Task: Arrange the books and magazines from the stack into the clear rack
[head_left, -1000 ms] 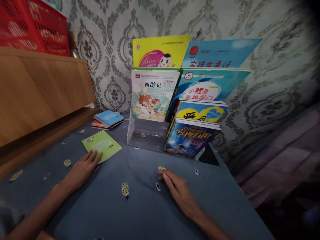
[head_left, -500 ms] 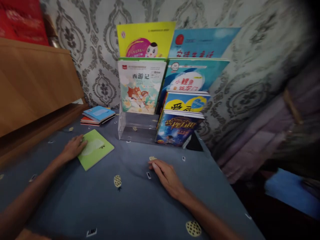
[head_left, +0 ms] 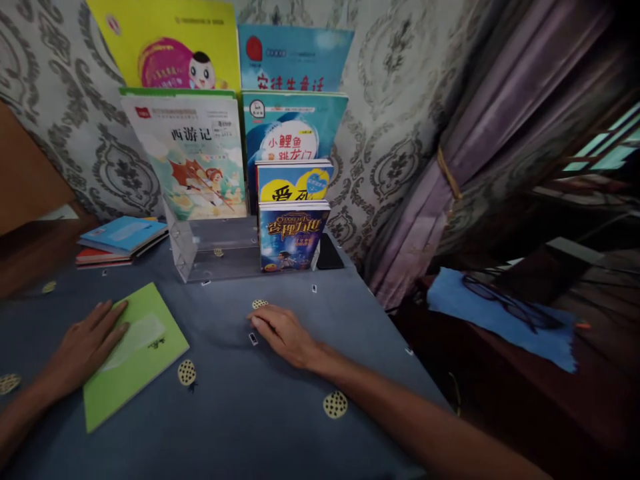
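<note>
Lying flat, fingers spread, your left hand point(head_left: 93, 340) seems to steady the green book point(head_left: 135, 372) on the blue tablecloth point(head_left: 240, 420), while your right hand point(head_left: 287, 339) rests curled, apparently empty, its closure unclear, before the clear stand point(head_left: 233, 265) whose tiers likely keep the books point(head_left: 200, 175) visible.

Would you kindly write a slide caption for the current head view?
Left hand on a green book, right hand in front of a clear stand of books.
</note>
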The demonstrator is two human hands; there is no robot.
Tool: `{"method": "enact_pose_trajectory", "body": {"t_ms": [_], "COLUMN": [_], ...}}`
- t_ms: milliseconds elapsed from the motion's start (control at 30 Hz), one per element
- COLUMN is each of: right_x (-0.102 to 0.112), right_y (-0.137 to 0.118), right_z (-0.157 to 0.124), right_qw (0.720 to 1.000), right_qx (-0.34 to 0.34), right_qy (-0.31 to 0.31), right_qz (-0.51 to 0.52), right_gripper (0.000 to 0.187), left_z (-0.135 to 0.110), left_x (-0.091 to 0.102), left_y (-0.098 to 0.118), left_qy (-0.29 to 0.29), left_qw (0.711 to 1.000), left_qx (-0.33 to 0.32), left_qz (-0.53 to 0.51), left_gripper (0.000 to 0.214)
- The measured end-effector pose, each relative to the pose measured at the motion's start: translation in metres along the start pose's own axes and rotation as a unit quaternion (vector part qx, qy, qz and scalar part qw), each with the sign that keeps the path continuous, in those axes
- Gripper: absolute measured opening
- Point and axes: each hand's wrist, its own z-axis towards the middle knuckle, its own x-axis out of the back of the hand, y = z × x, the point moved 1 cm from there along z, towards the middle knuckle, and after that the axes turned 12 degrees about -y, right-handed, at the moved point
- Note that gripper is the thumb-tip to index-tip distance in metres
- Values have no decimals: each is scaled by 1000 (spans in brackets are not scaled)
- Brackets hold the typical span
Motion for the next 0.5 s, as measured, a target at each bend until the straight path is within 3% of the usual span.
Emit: {"method": "enact_pose_trajectory", "body": {"t_ms": [133,267,500], "right_x": [-1,-2,-6], "right_y": [-1,-3,-4], "right_z": [1,1,0], "right_qw": [1000,999,993], "right_qx": [14,33,98], "right_qy": [6,3,14], "right_qz": [4,-9,-71], "right_gripper": [29,26,23], "left_z": [-8,-17,-30], "left_x": [6,10,34], "left_y": [24,52,126], "left_qy": [-3,36,65], "left_qw": [999,992,963], "left_qx": [-22,-101,-228], "left_qz": [-36,-68,-125], "left_gripper": [61,58,55]}}
